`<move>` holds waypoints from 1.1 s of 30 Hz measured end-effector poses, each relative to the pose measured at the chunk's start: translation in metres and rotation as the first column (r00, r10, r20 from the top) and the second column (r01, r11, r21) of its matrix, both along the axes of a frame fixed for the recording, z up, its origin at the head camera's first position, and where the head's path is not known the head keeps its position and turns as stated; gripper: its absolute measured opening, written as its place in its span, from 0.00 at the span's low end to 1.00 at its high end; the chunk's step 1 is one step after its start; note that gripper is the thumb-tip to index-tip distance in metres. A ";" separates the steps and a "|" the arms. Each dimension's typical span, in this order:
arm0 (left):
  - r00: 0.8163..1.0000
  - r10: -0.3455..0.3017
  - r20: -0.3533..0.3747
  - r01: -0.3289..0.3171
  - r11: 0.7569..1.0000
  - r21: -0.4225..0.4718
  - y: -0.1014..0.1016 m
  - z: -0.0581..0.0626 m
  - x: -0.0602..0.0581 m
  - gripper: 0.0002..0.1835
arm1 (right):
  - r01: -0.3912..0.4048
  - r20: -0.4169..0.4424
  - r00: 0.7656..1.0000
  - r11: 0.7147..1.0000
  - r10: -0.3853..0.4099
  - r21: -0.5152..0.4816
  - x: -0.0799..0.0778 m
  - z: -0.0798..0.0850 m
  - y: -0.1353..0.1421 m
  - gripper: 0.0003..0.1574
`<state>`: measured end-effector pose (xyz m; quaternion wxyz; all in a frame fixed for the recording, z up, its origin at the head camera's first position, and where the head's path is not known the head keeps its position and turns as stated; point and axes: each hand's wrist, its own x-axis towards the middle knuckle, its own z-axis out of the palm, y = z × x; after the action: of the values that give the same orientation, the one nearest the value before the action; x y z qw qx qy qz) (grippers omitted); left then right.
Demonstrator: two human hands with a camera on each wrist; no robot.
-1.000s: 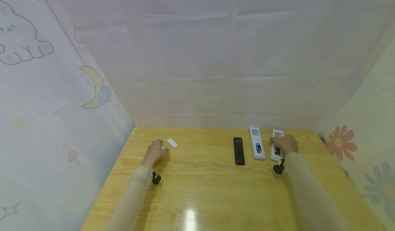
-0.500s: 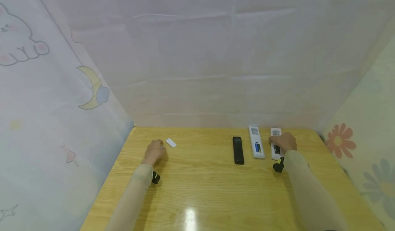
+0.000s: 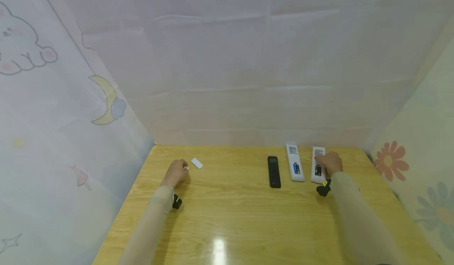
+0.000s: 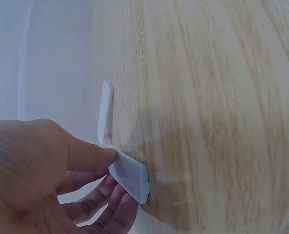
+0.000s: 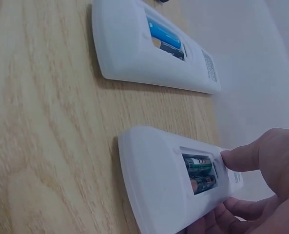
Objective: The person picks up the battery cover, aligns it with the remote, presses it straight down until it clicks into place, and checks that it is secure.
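Note:
My left hand (image 3: 176,172) pinches a small white battery cover (image 4: 130,176) between thumb and fingers, just above the wooden table. A second white battery cover (image 3: 196,163) lies flat on the table beside that hand. On the right, my right hand (image 3: 330,162) grips a white remote control (image 5: 156,180), thumb on its back and fingers around its side. Its battery compartment is uncovered, with two dark green batteries (image 5: 199,166) inside. Left of it lies another white remote control (image 3: 293,154), also uncovered, showing a blue battery (image 5: 163,33) and a dark one.
A black remote control (image 3: 274,172) lies left of the white ones. The wooden table (image 3: 227,210) meets hanging cloth (image 3: 227,111) at the back, with printed cloth walls at both sides.
My right hand has shifted slightly to the right, its thumb now showing more of the remote's battery compartment. The left hand stays at nearly the same spot with the battery cover.

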<state>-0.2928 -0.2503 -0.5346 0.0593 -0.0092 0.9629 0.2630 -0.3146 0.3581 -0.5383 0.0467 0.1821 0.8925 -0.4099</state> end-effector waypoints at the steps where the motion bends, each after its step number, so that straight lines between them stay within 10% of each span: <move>1: 1.000 0.002 0.001 -0.002 1.000 0.008 -0.001 0.000 0.000 0.17 | 0.001 0.001 1.000 1.000 -0.001 -0.004 0.000 0.000 0.001 0.26; 21: 0.999 0.033 -0.030 -0.027 0.981 0.194 -0.007 -0.005 0.002 0.11 | 0.106 0.083 0.992 0.984 -0.095 -0.145 -0.002 0.000 0.016 0.31; 33: 0.988 0.137 0.077 -0.157 0.870 0.467 -0.013 -0.019 -0.002 0.16 | 0.071 0.105 0.993 0.980 -0.052 -0.187 0.005 -0.002 0.025 0.44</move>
<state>-0.2946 -0.2634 -0.5540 0.0594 -0.0731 0.8649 0.4929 -0.3091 0.3829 -0.5406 0.0955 0.2246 0.8398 -0.4849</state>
